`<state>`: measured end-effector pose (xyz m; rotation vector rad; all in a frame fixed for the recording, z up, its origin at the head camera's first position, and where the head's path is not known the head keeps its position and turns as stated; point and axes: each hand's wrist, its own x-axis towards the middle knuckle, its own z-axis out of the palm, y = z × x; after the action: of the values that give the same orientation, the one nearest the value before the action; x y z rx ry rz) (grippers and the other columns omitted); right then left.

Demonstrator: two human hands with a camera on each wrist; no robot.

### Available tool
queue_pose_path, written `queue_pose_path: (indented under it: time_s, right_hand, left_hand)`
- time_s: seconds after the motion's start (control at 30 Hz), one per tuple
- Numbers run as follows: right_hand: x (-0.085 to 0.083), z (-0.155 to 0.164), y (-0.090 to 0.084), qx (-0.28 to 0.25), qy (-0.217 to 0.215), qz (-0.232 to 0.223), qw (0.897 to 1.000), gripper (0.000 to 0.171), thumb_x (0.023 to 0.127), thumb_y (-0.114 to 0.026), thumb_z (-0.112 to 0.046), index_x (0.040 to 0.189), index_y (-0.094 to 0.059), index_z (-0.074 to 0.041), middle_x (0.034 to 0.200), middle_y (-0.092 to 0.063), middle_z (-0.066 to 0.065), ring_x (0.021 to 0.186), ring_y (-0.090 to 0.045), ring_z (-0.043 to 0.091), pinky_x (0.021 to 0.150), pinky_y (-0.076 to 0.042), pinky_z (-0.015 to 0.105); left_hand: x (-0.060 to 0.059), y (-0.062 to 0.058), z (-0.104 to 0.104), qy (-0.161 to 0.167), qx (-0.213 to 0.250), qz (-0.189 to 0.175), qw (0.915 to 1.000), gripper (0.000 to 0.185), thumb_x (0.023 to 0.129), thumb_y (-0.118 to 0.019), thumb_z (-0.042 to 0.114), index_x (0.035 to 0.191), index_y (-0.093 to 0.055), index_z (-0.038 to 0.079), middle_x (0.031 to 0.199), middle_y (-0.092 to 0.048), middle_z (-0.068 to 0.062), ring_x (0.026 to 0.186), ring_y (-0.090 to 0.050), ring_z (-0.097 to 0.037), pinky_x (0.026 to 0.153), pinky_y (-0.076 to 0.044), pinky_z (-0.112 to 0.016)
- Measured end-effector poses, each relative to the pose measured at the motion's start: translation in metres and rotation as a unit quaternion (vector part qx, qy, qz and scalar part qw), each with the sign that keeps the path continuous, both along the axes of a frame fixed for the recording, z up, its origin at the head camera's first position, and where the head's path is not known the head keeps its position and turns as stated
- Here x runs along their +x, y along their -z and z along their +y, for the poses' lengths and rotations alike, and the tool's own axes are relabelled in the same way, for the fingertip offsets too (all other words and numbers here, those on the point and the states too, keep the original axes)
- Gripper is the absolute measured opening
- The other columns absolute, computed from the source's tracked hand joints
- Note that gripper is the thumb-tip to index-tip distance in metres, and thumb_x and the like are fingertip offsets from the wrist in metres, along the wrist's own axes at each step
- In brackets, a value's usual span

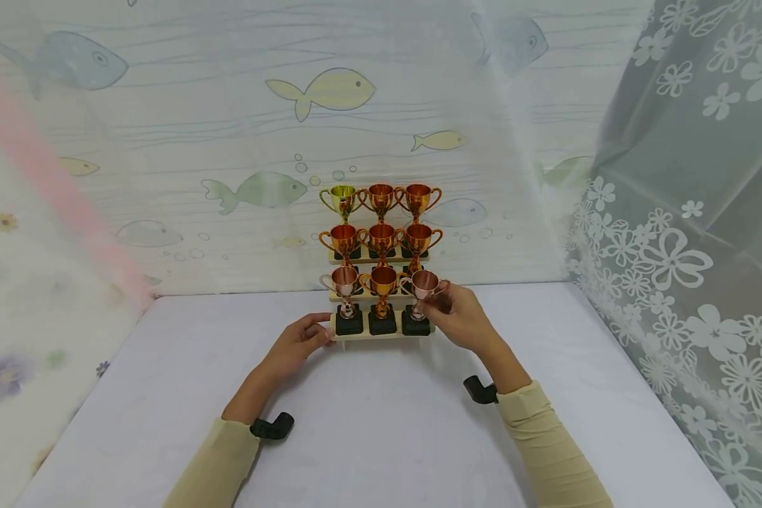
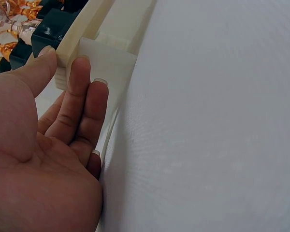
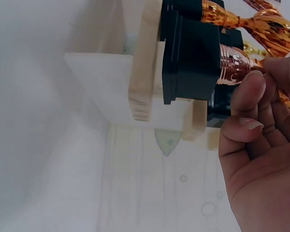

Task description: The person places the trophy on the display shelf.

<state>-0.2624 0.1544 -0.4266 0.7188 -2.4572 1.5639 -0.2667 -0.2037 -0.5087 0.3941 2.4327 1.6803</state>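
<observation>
A stepped display stand [image 1: 388, 336] with pale wooden shelves carries several small two-handled trophies in rows. My right hand [image 1: 462, 319] pinches the stem of the rose-coloured trophy [image 1: 425, 282] at the front row's right end. Its black base [image 3: 195, 60] is at the shelf, though I cannot tell whether it bears its full weight there. At the stand's left end, my left hand [image 1: 300, 346] grips the front shelf's edge [image 2: 72, 43] between thumb and fingers. An orange-gold trophy [image 1: 383, 282] is in the middle of the front row, and another rose-coloured trophy [image 1: 346, 283] is at its left.
The white tabletop [image 1: 381, 430] spreads in front of the stand. Close behind hangs a curtain [image 1: 241, 127] printed with fish. A sheer flowered curtain [image 1: 686, 233] hangs on the right. Black wrist mounts [image 1: 273, 427] sit on both forearms.
</observation>
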Motion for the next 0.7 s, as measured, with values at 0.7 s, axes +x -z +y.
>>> queue_pose_path:
  time_s: [0.7]
  right_hand:
    - [0.003,-0.011,0.000,-0.034,0.018,-0.004,0.999,0.012,0.099,-0.068,0.005,0.108,-0.067,0.012,0.095,-0.071,0.025,0.075,-0.062,0.016,0.061,-0.048,0.022]
  left_hand:
    - [0.001,-0.001,-0.001,0.008,0.011,0.009,0.9999,0.048,0.108,-0.064,0.020,0.152,-0.051,0.005,0.106,-0.075,-0.009,0.103,-0.069,-0.016,0.092,-0.048,-0.024]
